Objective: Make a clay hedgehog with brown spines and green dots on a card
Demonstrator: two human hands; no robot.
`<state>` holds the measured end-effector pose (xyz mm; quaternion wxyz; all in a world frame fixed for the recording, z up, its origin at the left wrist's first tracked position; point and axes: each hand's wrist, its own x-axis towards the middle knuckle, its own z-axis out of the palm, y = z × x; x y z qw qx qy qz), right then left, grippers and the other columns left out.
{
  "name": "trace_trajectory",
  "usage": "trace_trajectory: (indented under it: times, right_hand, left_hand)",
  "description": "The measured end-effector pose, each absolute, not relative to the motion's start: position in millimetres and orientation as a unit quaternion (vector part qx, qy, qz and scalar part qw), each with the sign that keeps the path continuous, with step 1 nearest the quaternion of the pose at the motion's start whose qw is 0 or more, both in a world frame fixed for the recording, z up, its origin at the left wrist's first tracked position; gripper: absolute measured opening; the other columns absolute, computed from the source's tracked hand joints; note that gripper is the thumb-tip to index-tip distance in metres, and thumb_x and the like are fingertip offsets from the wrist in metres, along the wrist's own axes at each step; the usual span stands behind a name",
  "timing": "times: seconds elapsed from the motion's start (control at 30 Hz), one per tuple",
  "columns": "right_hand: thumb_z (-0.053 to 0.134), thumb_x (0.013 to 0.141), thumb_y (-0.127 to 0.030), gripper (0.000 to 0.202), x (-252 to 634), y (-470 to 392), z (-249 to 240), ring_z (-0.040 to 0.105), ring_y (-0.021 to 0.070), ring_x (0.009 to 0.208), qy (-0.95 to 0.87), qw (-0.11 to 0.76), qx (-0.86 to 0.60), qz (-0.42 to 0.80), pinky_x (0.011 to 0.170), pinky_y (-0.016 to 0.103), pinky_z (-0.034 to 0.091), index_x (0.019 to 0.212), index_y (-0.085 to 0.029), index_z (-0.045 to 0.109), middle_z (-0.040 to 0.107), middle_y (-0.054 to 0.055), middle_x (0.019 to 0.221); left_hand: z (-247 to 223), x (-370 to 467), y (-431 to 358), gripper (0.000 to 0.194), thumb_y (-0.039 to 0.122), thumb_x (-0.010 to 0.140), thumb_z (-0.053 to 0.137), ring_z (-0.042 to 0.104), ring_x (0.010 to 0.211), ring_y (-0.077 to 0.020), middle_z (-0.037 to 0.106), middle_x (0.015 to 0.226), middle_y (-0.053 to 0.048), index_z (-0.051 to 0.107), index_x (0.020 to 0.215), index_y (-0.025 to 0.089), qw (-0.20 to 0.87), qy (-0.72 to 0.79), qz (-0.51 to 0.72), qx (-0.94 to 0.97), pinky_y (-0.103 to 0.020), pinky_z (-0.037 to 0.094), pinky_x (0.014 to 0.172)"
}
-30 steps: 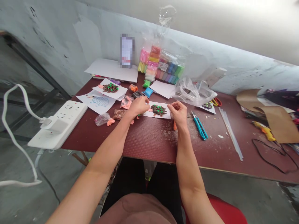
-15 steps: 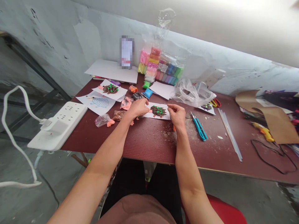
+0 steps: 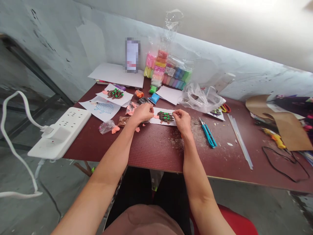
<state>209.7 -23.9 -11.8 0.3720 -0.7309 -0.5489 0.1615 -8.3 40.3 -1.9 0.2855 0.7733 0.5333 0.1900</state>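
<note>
A white paper card [image 3: 155, 121] lies on the table between my hands. On it is a hedgehog-like figure [image 3: 165, 116] of dark brown slivers, dotted with green bits, with a pink clay snout at its left end. My left hand [image 3: 144, 112] is closed at the card's left edge, thumb and fingers gripping there. At the figure's right end, my right hand [image 3: 182, 120] is closed in a pinch; what lies between the fingertips is too small to make out. A similar figure [image 3: 115, 93] rests on paper to the left, above a blue hedgehog drawing [image 3: 104, 107].
Clay packs [image 3: 174, 76] stand against the wall behind a blue clay packet [image 3: 154, 98]. A teal box cutter [image 3: 208, 133], clear glue sticks [image 3: 240, 141] and a yellow glue gun [image 3: 275, 138] lie rightward. A white power strip [image 3: 63, 130] sits at the left edge.
My right hand has moved slightly left, its pinched fingertips now at the figure's right end. The left hand has shifted a little left and its fingers have drawn in at the card's edge.
</note>
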Motion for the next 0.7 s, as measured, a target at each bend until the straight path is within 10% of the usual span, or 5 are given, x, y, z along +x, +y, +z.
trace_trajectory:
  times: [0.7]
  right_hand:
    - [0.062,0.081,-0.027,0.017,202.9,-17.0,-6.4,0.068,0.0245,0.081,-0.581,0.293,-0.753,0.102,0.079,0.036,0.050,0.081,-0.021,0.079,0.078,0.009,0.087]
  left_hand:
    - [-2.6,-7.3,40.2,0.012,0.013,0.075,0.067,0.073,0.089,-0.0289,0.078,0.089,-0.011,0.074,0.081,0.021,0.277,0.532,0.194,0.776,-0.034,0.052,0.079]
